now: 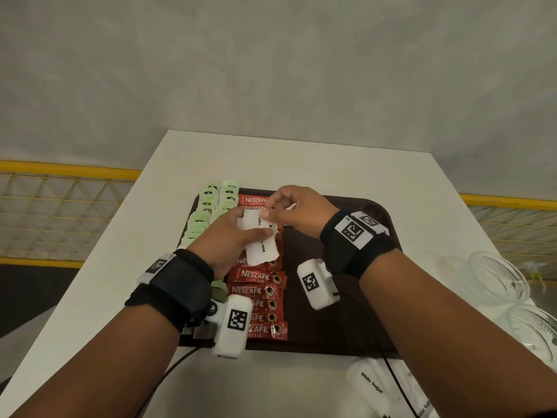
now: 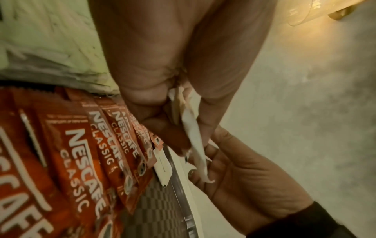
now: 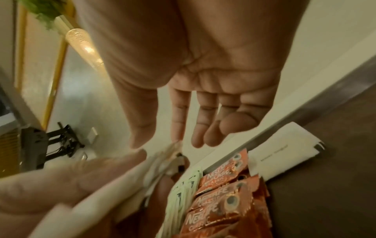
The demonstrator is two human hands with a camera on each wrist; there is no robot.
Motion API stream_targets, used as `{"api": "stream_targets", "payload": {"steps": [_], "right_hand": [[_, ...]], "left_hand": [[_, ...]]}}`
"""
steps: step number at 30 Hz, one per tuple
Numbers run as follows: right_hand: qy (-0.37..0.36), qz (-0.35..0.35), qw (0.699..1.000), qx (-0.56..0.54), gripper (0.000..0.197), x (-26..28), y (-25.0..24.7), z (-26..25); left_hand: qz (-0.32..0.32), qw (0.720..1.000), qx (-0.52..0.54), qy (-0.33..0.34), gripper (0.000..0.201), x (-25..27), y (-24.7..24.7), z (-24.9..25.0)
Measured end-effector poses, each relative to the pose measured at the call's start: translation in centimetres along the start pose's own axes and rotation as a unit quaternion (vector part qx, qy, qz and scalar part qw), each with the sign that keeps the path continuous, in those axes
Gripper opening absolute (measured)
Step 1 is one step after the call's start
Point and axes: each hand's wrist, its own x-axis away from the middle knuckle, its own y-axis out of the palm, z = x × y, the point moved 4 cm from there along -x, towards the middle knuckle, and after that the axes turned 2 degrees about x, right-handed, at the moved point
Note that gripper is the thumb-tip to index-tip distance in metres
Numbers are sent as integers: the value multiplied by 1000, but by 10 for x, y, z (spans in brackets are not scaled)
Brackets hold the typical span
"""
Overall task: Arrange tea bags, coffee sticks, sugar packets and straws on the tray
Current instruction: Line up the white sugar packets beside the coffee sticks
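Left hand [image 1: 229, 236]: palm up, fingers curled, gripping white packets [image 1: 260, 241].
Right hand [image 1: 297, 211]: thumb and forefinger pinching the top packet.

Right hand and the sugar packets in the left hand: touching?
Touching. In the head view the right hand has its thumb tip pressed on the top white sugar packet of the stack that the left hand grips above the coffee sticks.

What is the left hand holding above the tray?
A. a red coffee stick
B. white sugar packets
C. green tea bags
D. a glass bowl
B: the left hand grips white sugar packets printed "White Sugar", over the red coffee sticks lying on the tray.
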Motion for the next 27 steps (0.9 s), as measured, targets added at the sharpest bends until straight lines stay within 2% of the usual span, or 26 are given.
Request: {"api": "stream_targets", "payload": {"steps": [3,8,11,16,22,27], "right_hand": [[-18,1,1000,-6,31,3,-1,-5],[9,-22,998,-62,44,9,-3,-7],[20,-21,994,-102,49,10,-6,-7],[30,-12,991,-132,46,12,-7,-1],[54,76,985,-145,41,12,-10,12],[56,19,989,-134,50,17,0,6]], "left_hand": [[28,999,8,25,48,1,1,2],[71,996,2,55,54,0,1,6],[84,995,11,58,40,-2,2,8],[75,996,43,36,37,-4,4,8],[54,996,72,22,46,0,-1,4],[62,996,59,30,42,-2,0,1]]}}
